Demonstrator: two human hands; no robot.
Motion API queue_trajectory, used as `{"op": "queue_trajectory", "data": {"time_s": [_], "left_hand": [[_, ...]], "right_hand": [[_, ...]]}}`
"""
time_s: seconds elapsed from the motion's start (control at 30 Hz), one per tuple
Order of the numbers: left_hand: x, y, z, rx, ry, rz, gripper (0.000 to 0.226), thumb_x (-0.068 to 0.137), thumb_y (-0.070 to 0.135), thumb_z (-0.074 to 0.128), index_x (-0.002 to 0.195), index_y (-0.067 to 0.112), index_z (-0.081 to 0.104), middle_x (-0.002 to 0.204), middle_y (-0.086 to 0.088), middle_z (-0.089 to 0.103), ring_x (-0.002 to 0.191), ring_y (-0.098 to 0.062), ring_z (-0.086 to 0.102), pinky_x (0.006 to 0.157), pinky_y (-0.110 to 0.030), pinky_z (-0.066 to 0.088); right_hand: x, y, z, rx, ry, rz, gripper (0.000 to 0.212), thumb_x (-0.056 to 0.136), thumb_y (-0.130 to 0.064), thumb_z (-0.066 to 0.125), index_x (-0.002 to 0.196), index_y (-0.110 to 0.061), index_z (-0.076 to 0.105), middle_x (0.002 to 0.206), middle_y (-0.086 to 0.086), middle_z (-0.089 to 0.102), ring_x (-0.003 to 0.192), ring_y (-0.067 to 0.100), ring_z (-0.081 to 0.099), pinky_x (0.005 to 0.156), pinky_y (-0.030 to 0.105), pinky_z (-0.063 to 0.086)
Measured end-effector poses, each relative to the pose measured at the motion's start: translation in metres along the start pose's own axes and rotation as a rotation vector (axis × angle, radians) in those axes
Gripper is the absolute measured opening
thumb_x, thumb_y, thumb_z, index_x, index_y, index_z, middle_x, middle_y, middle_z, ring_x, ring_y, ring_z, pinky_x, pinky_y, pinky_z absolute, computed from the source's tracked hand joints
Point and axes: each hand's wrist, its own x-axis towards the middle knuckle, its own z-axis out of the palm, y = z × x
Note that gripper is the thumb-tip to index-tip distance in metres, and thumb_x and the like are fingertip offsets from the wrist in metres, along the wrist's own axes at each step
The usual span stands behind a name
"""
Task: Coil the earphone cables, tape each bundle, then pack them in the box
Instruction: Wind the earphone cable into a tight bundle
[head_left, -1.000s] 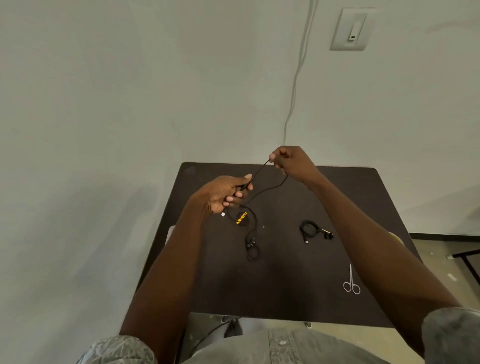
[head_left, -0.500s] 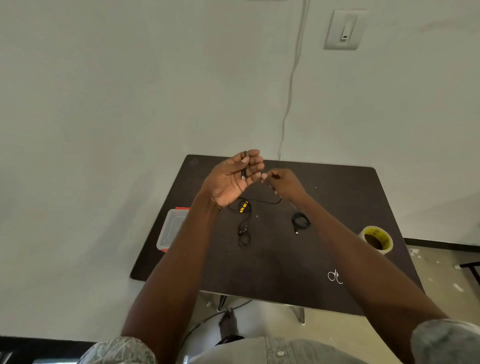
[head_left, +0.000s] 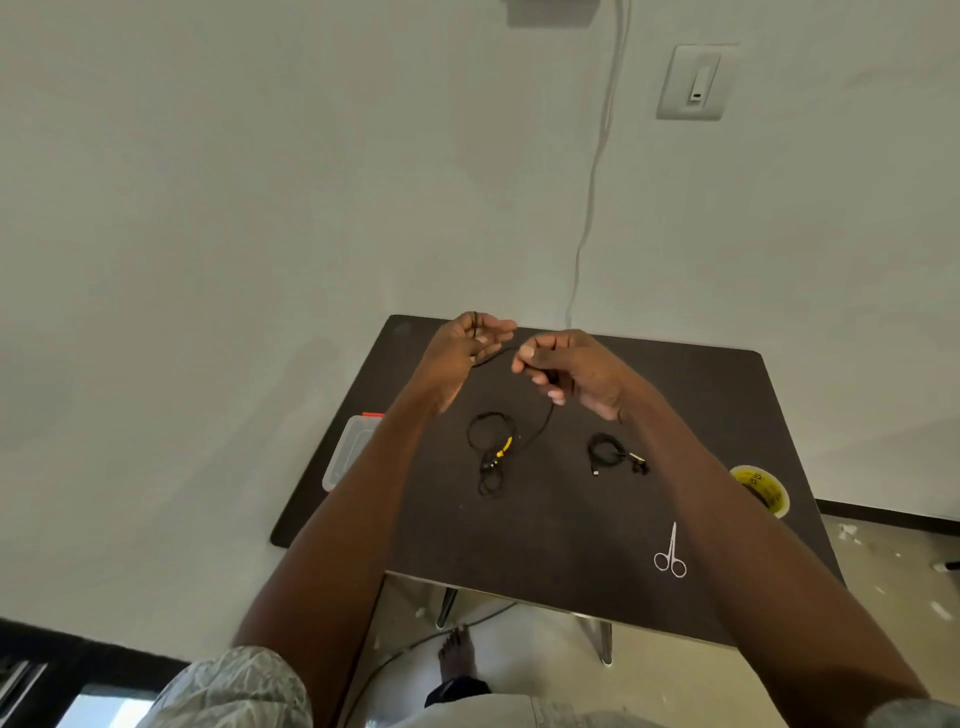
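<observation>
Black earphone cable (head_left: 540, 426) runs between our two raised hands, then drops from the right hand down and to the left to a loose tangle on the tabletop (head_left: 545, 525), where a yellow tag (head_left: 504, 446) marks it. The stretch between the hands lies roughly left to right, sagging slightly. Our left hand (head_left: 460, 356) is held palm toward us, its fingers (head_left: 493, 330) curled lightly round a few turns of the cable. Our right hand (head_left: 571, 366) sits just beside it, thumb and fingertips pinching the cable, the other fingers curled in. Both forearms reach forward over the near edge.

A second earphone bundle (head_left: 610, 452), already coiled, lies to the right of the tangle. Small scissors (head_left: 671, 553) lie nearer us with their tips pointing away, a yellow tape roll (head_left: 761, 488) rests at the right edge, and a clear plastic box (head_left: 350, 452) sits at the left edge. Behind stands a pale wall with a switch plate (head_left: 693, 83) and a white cord (head_left: 592, 182).
</observation>
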Motion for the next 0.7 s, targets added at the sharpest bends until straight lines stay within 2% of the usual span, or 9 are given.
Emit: {"op": "queue_trajectory", "data": {"time_s": [0.07,0.1,0.2,0.33,0.47,0.57,0.7], "left_hand": [[-0.002,-0.003,0.002,0.165,-0.026,-0.002,0.038,0.082,-0.02,0.036,0.089,0.008,0.061,0.083,0.001,0.074,0.08,-0.007,0.067,0.074,-0.018,0.05],[-0.003,-0.005,0.002,0.192,-0.041,-0.013,0.038,0.08,-0.02,0.036,0.088,0.007,0.061,0.076,0.003,0.073,0.071,-0.006,0.065,0.065,-0.018,0.046],[-0.006,-0.009,0.001,0.165,-0.076,-0.087,0.035,0.083,-0.016,0.036,0.095,0.002,0.063,0.074,-0.006,0.071,0.059,-0.013,0.056,0.053,-0.021,0.037],[-0.009,-0.008,0.0,0.008,-0.121,-0.098,0.036,0.087,-0.006,0.03,0.102,-0.009,0.063,0.064,-0.014,0.06,0.053,-0.016,0.047,0.051,-0.024,0.033],[-0.001,-0.004,-0.006,-0.094,-0.229,-0.148,0.047,0.102,0.028,0.03,0.097,-0.004,0.064,0.06,-0.01,0.05,0.048,-0.013,0.042,0.052,-0.027,0.028],[0.007,0.001,-0.012,-0.066,-0.308,-0.099,0.034,0.101,0.023,0.037,0.098,0.0,0.062,0.056,-0.001,0.043,0.049,-0.011,0.036,0.052,-0.027,0.025],[0.024,0.02,-0.018,-0.347,-0.312,-0.024,0.027,0.1,0.013,0.038,0.113,-0.002,0.057,0.06,0.001,0.043,0.049,-0.009,0.036,0.052,-0.025,0.031]], "right_hand": [[0.002,-0.01,-0.003,0.018,0.002,-0.049,0.025,0.097,-0.022,0.056,0.097,0.001,0.064,0.066,0.005,0.046,0.048,0.013,0.037,0.046,0.024,0.03],[0.005,-0.014,-0.004,0.019,0.019,-0.069,0.023,0.097,-0.02,0.055,0.097,0.001,0.064,0.066,0.005,0.046,0.049,0.013,0.036,0.046,0.024,0.029],[0.016,-0.023,-0.011,-0.005,0.109,-0.107,0.022,0.099,-0.019,0.052,0.1,-0.001,0.065,0.066,0.001,0.047,0.049,0.012,0.036,0.046,0.023,0.027],[0.036,-0.029,-0.019,-0.07,0.224,-0.114,0.022,0.101,-0.02,0.05,0.099,-0.003,0.065,0.065,-0.003,0.049,0.049,0.009,0.037,0.045,0.02,0.026],[0.06,-0.027,-0.022,-0.119,0.36,-0.11,0.022,0.102,-0.017,0.048,0.094,-0.004,0.063,0.064,-0.002,0.049,0.046,0.009,0.037,0.044,0.022,0.025],[0.075,-0.018,-0.024,-0.206,0.428,-0.08,0.022,0.101,-0.02,0.049,0.088,-0.008,0.063,0.064,-0.001,0.047,0.045,0.009,0.036,0.044,0.022,0.025],[0.088,0.005,-0.018,-0.312,0.397,0.017,0.028,0.097,-0.034,0.056,0.075,-0.018,0.062,0.06,-0.001,0.045,0.046,0.01,0.034,0.045,0.023,0.026]]}}
